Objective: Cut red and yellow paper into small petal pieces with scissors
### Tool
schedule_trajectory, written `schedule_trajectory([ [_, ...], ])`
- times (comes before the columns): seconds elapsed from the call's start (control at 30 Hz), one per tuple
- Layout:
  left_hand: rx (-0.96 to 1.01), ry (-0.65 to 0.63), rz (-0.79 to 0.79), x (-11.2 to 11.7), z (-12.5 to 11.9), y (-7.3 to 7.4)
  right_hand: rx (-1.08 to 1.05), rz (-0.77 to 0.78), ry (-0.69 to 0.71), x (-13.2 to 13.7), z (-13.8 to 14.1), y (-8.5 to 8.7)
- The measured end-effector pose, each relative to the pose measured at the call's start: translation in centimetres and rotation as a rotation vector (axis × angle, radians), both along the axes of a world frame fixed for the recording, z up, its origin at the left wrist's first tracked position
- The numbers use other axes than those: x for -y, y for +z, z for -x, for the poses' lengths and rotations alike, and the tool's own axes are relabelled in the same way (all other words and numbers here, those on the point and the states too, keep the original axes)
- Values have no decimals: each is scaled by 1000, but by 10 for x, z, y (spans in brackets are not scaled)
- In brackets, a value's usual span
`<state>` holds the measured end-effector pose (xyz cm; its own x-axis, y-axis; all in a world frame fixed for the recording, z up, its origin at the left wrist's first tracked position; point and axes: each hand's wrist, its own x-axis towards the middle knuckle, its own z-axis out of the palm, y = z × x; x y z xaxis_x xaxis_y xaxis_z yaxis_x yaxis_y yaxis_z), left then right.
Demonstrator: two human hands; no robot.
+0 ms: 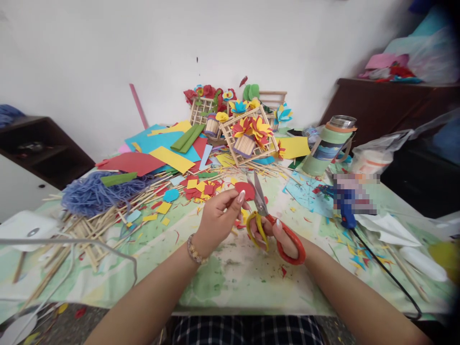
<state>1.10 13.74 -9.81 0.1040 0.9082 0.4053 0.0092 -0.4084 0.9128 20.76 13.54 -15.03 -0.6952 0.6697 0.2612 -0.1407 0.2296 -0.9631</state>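
Between the thumb and fingers of my left hand (223, 215) is pinched a small red paper piece (245, 190) with a rounded outline. My right hand (275, 232) grips scissors (261, 206) by their handles, one loop yellow and one red. The blades are parted and point away from me, right beside the red piece; whether they touch it I cannot tell. Just beyond my left hand lies a pile of small red and yellow paper pieces (201, 188). A blue paper piece (171, 195) with trimmed corners rests to its left.
Stick frames with paper flowers (247, 136) stand against the wall. Coloured paper sheets (132, 163), blue yarn (102, 191) and thin sticks lie left. To the right are a green flask (326, 148) and a blue glue gun (347, 211) with a black cord. A grey cable (104, 245) crosses the left front.
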Motion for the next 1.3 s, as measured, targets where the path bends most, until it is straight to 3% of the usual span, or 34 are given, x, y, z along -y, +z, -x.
schedule_trajectory([
  [0.2,-83,122,-81,-1,1,-3,61,-65,-3,3,1,13],
  [0.73,-281,231,-354,1,1,-1,97,-93,-68,1,-3,2],
  [1.0,-276,214,-378,1,0,-2,139,-92,-95,2,-2,9],
  [1.3,-224,179,-287,1,0,-5,109,-44,-95,1,-2,7],
])
